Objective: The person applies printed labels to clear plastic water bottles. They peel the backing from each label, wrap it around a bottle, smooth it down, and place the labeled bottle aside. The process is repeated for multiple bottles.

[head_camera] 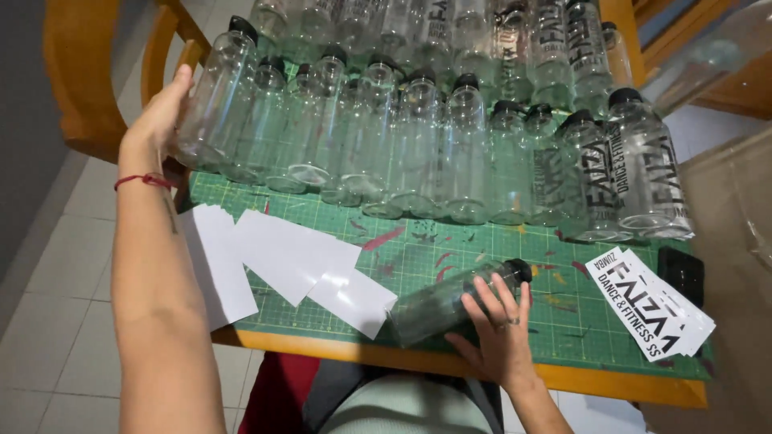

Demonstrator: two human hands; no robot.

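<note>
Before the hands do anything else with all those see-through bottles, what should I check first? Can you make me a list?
1. Right hand has hold of the lying bottle: ok, its fingers rest over it near the black cap.
2. Left hand steadies the end bottle of the row: ok, palm against its side.
3. Row bottles standing firm: not ok, several lean against each other.
4. Caps on: ok for those that show; the far ones run out of view.
5. White backing strips out of the way: not ok, they lie loose on the green cutting mat.
6. Printed stickers within reach: ok, stacked at the mat's right end.
</note>
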